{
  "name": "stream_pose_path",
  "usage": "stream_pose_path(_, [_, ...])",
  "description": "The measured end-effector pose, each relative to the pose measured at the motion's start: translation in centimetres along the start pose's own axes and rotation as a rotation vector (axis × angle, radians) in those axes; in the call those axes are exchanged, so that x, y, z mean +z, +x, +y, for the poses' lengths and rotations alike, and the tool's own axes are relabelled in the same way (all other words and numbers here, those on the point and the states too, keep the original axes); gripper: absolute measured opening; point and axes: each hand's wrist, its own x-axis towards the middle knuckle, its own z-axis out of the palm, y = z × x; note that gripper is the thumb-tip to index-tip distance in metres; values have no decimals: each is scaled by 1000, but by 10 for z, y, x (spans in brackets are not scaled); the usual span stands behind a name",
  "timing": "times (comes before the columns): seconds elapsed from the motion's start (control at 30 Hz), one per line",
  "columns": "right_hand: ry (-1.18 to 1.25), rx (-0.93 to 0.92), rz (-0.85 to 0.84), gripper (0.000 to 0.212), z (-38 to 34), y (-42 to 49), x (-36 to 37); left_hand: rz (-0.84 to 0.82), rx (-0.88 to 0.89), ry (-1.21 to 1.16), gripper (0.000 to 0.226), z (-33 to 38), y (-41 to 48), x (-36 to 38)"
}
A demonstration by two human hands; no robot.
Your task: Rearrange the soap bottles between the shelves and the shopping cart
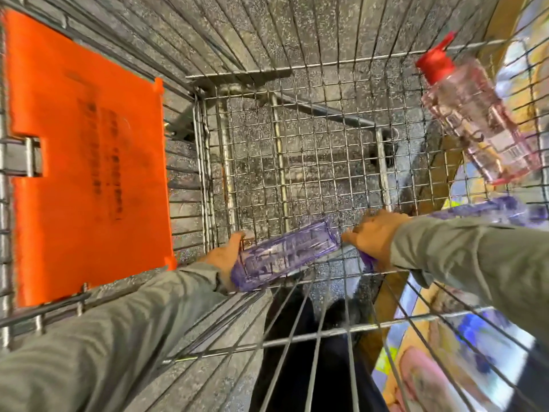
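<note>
We hold the purple soap bottle (285, 251) crosswise, left hand (223, 257) gripping its base, right hand (377, 236) its rightward-pointing cap end.

Most of the left hand (224, 258) is hidden behind the purple bottle (285, 252). The right hand (377, 236) hides its own fingers, so its grip cannot be told. A second purple bottle (502, 209) is blurred and partly behind the right sleeve (475, 254). The print on the orange flap (89, 159) is too smeared to read
</note>
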Motion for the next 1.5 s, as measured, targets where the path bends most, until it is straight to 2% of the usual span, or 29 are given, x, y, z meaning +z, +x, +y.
stream_pose_path(0.1, [-2, -14, 37, 39, -1, 3, 2, 1, 43, -27, 58, -12, -3, 4])
stream_pose_path(0.23, [85, 6, 128, 38, 8, 4, 6, 4, 198, 138, 76, -17, -11, 0])
stream_pose_path(0.37, [35, 8, 264, 39, 15, -6, 6, -16, 268, -33, 91, -25, -6, -3])
stream_pose_path(0.47, [-4, 25, 332, 38, 16, -16, 6, 85, 280, -205, 78, -21, -14, -7])
stream_pose_path(0.53, [-21, 36, 367, 39, 15, -26, 5, 132, 303, -229, 74, -18, -22, -11])
stream_pose_path(0.77, [66, 156, 507, 53, 20, -69, 7, 190, 451, -366, 64, -1, -60, -24])
stream_pose_path(0.97, [98, 186, 606, 42, 31, -112, 3, 314, 630, -535, 41, 39, -88, -36])
stream_pose_path(1.03, [177, 249, 725, 41, 35, -122, 3, 370, 709, -501, 33, 58, -89, -40])
stream_pose_path(1.07, [235, 244, 845, 39, 36, -125, 3, 371, 761, -478, 30, 68, -90, -43])
stream_pose_path(1.13, [324, 204, 1053, 33, 36, -125, 2, 359, 848, -428, 35, 84, -92, -50])
stream_pose_path(1.2, [358, 182, 1179, 29, 38, -122, 0, 349, 887, -386, 38, 98, -93, -59])
stream_pose_path(1.27, [378, 184, 1229, 29, 41, -122, -4, 363, 873, -336, 33, 109, -92, -69])
stream_pose_path(1.37, [458, 190, 1316, 35, 49, -121, -5, 533, 826, -118, 35, 122, -89, -80])
stream_pose_path(1.5, [512, 199, 1297, 33, 54, -119, -4, 588, 769, -42, 29, 129, -89, -78])
